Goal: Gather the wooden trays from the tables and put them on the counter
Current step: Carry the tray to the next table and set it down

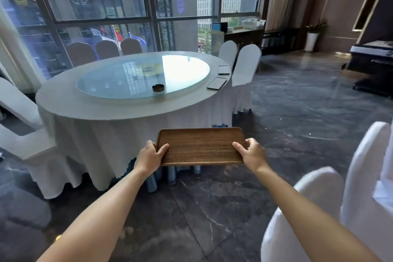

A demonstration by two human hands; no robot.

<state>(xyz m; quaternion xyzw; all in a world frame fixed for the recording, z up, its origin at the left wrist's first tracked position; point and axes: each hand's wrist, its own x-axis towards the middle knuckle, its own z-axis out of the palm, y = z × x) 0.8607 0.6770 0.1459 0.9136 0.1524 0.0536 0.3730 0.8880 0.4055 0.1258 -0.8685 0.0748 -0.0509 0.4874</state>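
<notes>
A rectangular wooden tray (201, 145) hangs level in the air in front of me, over the dark floor and just short of the round table (63, 104). My left hand (150, 156) grips its left short edge, thumb on top. My right hand (252, 153) grips its right short edge the same way. The tray is empty. No other wooden tray shows on the table.
The white-clothed table carries a glass turntable (142, 74) with a dark ashtray (158, 87) and two flat dark devices (216, 83) near its right edge. White-covered chairs (244, 70) ring it; more stand at my right (319, 208). A dark sideboard (244, 37) stands under the window.
</notes>
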